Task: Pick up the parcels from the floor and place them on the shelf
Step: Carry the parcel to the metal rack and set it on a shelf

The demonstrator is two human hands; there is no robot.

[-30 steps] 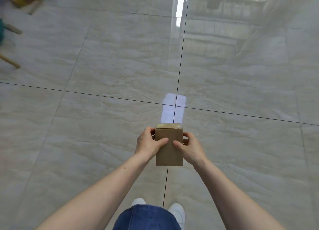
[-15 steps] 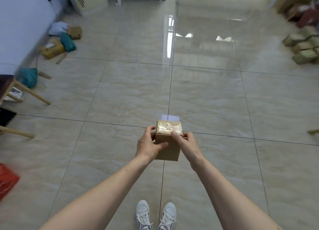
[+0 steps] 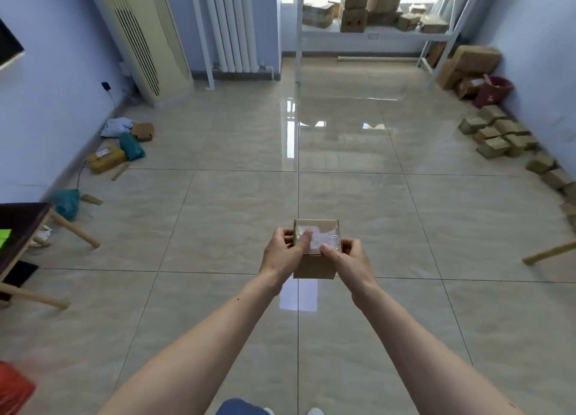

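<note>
Brown cardboard parcel box (image 3: 315, 260), one, upright, taped top facing up; left hand (image 3: 282, 254) and right hand (image 3: 350, 259) grip opposite sides.

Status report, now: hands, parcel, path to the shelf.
Left hand and right hand both grip the parcel, held off the floor. Shelf straight ahead at the far wall, already stacked with boxes. Floor between looks open.

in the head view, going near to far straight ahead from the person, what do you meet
small cardboard box gripped by left hand and right hand → bare tiled floor → white shelf with stacked parcels
</note>
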